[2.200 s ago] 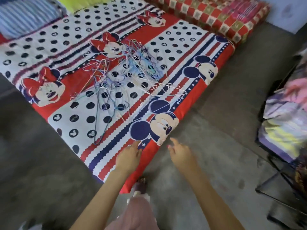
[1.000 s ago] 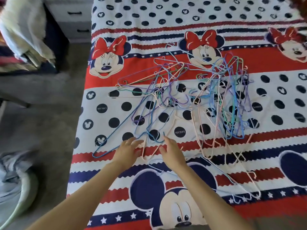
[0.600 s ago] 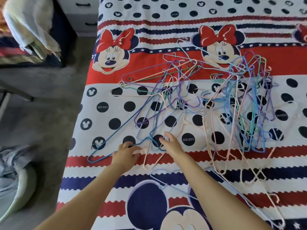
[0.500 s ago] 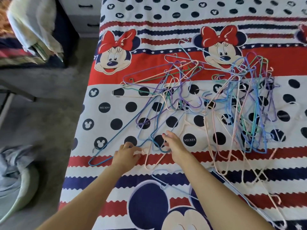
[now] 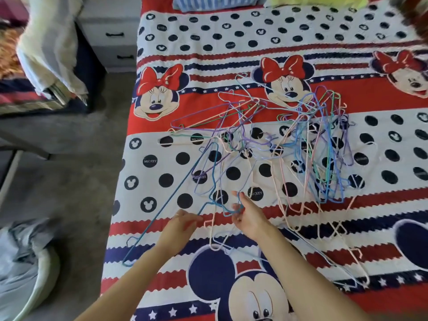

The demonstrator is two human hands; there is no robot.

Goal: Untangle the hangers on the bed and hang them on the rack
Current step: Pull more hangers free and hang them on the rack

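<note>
The tangled hangers (image 5: 289, 154), thin wire in blue, purple, pink, green and cream, lie in a heap on the bed (image 5: 162, 246), spread across the patterned cover's middle. One blue hanger (image 5: 176, 198) extends from the heap toward the bed's left edge. The left hand (image 5: 180, 225) pinches this blue hanger near its bend. The right hand (image 5: 249, 216), fingers curled, holds blue wire at the heap's near edge. A drawer unit (image 5: 111, 35) stands left of the bed.

Both hands (image 5: 249, 218) pinch a blue hanger (image 5: 185, 193) beside the tangled pile (image 5: 308, 154).
</note>
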